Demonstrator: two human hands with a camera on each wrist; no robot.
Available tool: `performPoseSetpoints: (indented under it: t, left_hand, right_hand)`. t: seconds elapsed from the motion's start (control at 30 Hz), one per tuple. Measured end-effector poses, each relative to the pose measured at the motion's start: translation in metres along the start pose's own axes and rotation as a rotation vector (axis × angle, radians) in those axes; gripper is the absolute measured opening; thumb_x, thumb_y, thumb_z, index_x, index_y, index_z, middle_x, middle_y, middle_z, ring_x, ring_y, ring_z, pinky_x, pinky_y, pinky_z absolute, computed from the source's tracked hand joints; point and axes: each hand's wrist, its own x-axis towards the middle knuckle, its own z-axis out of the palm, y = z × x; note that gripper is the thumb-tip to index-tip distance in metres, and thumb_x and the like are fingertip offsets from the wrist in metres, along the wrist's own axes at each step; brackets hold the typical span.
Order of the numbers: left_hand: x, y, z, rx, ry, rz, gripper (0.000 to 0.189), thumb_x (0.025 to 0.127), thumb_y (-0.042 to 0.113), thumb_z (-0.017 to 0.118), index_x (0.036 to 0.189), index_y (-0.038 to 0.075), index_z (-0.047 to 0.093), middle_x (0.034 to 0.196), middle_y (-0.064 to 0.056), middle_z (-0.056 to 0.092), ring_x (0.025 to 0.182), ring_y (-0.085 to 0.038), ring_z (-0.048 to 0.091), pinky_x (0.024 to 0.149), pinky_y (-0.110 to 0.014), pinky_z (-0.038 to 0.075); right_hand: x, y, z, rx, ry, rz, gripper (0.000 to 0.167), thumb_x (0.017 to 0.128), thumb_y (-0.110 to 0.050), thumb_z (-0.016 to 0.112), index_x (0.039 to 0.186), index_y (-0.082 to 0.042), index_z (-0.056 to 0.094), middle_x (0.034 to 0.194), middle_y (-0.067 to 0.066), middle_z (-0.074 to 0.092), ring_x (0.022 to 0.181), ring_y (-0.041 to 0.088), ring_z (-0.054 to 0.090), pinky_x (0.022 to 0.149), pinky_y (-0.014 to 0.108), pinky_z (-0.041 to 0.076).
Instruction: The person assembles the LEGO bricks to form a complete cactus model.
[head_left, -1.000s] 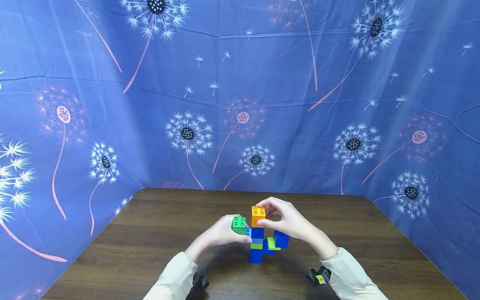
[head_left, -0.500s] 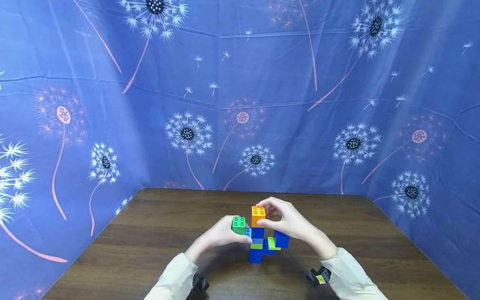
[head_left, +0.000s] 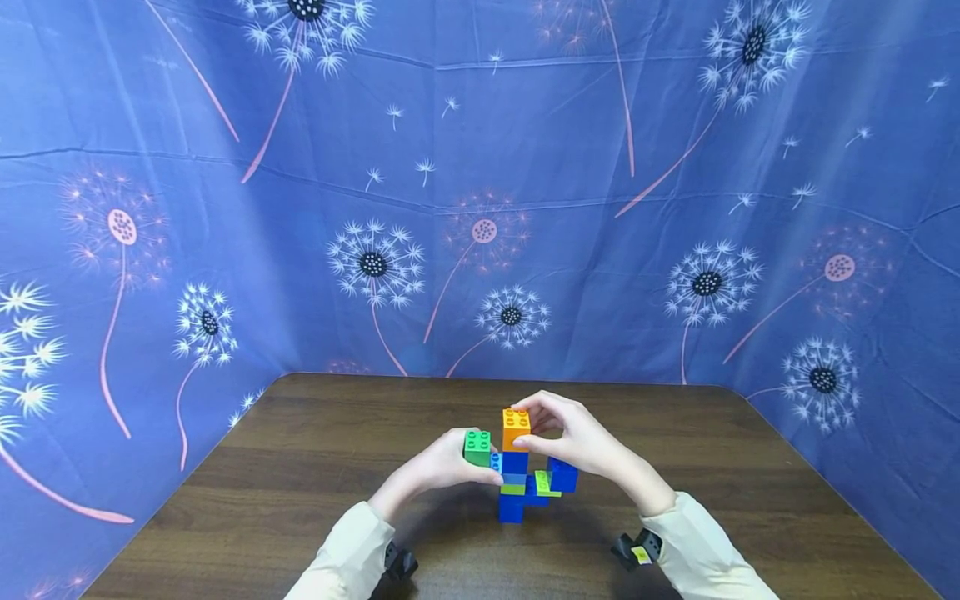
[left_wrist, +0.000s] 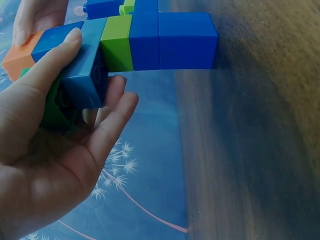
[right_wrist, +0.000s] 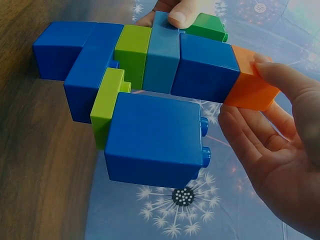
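A structure of toy building bricks stands upright on the table. Its column rises from a blue bottom brick (head_left: 512, 509) through a lime brick (right_wrist: 132, 57) and a light blue brick (left_wrist: 85, 70) to a blue brick (right_wrist: 207, 65), topped by an orange brick (head_left: 516, 429). My left hand (head_left: 444, 460) grips the light blue brick's overhanging side, thumb across its near face, where a green brick (head_left: 477, 447) sits on top. With thumb and fingers, my right hand (head_left: 573, 435) pinches the orange brick. On the right, a side arm carries a thin lime brick (right_wrist: 107, 105) and a large blue brick (right_wrist: 155, 137).
The brown wooden table (head_left: 345, 417) extends around the structure on all sides. A blue cloth with dandelion prints (head_left: 420, 100) hangs behind the table and along both sides. Black wrist cameras hang below the left sleeve (head_left: 341, 550) and the right sleeve (head_left: 701, 546).
The head view has tilted very slightly. Both hands keep the same hold on the bricks, and the structure stays in place.
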Motion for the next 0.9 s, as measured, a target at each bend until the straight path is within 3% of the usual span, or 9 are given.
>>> performPoseSetpoints:
  t: [0.37, 0.63, 0.9]
  left_hand:
    - [0.000, -0.001, 0.001, 0.007, 0.025, 0.004, 0.030, 0.074, 0.021, 0.080, 0.094, 0.004, 0.065, 0.073, 0.001, 0.063, 0.059, -0.005, 0.053, 0.059, -0.021, 0.048]
    - [0.000, 0.001, 0.001, 0.038, 0.021, 0.023, 0.032, 0.073, 0.027, 0.080, 0.093, 0.006, 0.066, 0.073, 0.003, 0.064, 0.060, -0.004, 0.053, 0.060, -0.021, 0.049]
    - [-0.001, 0.001, 0.000, 0.018, 0.016, 0.001, 0.034, 0.073, 0.027, 0.081, 0.094, 0.006, 0.065, 0.076, 0.002, 0.066, 0.061, -0.005, 0.054, 0.061, -0.022, 0.050]
  right_hand:
    - [-0.002, 0.004, 0.003, -0.008, 0.032, -0.015, 0.041, 0.082, -0.026, 0.073, 0.118, -0.013, 0.059, 0.098, 0.000, 0.065, 0.085, 0.009, 0.061, 0.079, 0.029, 0.054]
    - [-0.011, 0.006, 0.001, -0.075, 0.003, 0.014, 0.062, 0.080, -0.031, 0.074, 0.133, -0.011, 0.049, 0.110, 0.002, 0.063, 0.094, 0.016, 0.062, 0.087, 0.033, 0.051]
    - [-0.031, 0.017, 0.000, -0.153, 0.000, -0.011, 0.045, 0.082, -0.036, 0.070, 0.120, -0.014, 0.059, 0.107, -0.003, 0.064, 0.095, 0.014, 0.063, 0.084, 0.034, 0.052]
